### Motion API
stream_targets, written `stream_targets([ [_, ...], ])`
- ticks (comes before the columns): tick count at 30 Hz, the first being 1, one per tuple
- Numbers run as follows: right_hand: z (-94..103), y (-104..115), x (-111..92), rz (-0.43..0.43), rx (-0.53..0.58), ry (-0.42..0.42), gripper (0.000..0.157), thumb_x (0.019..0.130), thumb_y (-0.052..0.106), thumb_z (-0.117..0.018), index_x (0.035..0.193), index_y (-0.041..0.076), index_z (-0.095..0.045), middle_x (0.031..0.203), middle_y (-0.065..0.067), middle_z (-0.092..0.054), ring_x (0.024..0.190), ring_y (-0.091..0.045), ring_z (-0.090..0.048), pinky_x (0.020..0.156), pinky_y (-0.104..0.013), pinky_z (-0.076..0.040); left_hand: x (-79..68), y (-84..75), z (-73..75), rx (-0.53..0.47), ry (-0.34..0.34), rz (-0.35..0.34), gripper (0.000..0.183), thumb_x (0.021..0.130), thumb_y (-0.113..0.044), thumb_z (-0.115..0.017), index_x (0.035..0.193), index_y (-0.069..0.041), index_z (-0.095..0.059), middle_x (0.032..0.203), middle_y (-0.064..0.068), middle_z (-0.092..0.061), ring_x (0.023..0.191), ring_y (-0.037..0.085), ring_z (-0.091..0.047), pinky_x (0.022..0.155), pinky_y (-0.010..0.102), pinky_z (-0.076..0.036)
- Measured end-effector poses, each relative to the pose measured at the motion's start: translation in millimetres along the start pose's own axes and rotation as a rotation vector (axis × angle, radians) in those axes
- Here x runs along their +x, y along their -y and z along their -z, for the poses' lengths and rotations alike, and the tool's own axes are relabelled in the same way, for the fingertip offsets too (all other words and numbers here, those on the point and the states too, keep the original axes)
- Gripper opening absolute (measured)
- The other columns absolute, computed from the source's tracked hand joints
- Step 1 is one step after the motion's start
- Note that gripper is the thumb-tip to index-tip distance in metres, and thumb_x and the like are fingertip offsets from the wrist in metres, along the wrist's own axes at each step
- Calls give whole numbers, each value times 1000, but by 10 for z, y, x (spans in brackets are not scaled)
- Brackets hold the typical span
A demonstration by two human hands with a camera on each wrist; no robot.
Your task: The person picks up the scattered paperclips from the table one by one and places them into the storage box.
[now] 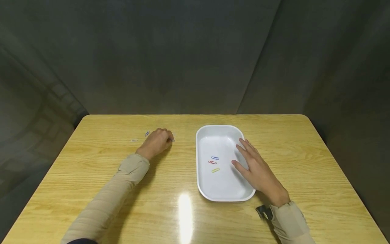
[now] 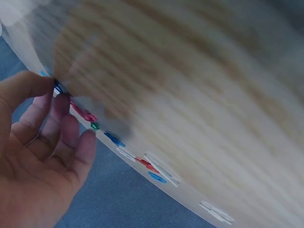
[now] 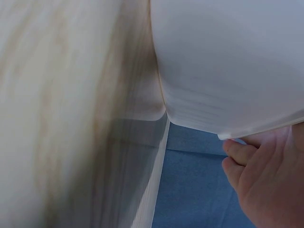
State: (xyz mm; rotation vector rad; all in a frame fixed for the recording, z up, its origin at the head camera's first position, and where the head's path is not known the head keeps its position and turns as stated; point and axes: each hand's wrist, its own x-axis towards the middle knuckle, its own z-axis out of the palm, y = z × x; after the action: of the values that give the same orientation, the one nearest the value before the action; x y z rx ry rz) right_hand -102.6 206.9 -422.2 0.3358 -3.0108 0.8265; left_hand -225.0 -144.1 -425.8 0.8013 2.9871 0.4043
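Observation:
On the left of the wooden table, my left hand [image 1: 156,142] reaches down with its fingers bent. Its thumb and forefinger pinch a dark blue paper clip [image 2: 58,87] at the tabletop, as the left wrist view shows. Just past it lie a pink paper clip [image 2: 84,112] and a green paper clip [image 2: 94,126]. My right hand [image 1: 259,171] has its fingers spread over the right rim of a white tray [image 1: 225,189]. In the tray are a blue paper clip [image 1: 215,158], a red one and a yellow paper clip [image 1: 215,170].
Several more loose clips lie on the table [image 1: 170,176] around my left hand, among them a red clip [image 2: 146,164] and a white clip [image 2: 216,212]. A dark cloth wall [image 1: 182,61] stands behind the table's far edge.

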Motion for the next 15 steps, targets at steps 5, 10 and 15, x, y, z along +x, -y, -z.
stream_targets([
  [5,8,-5,7,3,-2,0,68,99,44,-55,150,1,-39,166,-13,-19,153,-38,-16,119,-60,-21,15,-8,16,-35,62,39,13,92,-6,-66,101,-3,-74,105,14,-70,100,31,-65,89,40,-55],
  [10,14,-12,12,7,-3,-2,68,99,43,-56,150,0,-40,165,-13,-20,153,-38,-16,119,-60,-21,17,-5,18,-40,56,22,15,93,-4,-62,102,-2,-74,106,14,-71,101,31,-67,89,40,-55],
  [15,15,-9,12,5,-7,2,68,100,44,-55,150,1,-40,165,-13,-20,152,-38,-16,119,-60,-21,10,-3,11,-60,42,-6,14,95,-5,-60,99,-4,-73,102,11,-73,95,26,-68,85,37,-56],
])
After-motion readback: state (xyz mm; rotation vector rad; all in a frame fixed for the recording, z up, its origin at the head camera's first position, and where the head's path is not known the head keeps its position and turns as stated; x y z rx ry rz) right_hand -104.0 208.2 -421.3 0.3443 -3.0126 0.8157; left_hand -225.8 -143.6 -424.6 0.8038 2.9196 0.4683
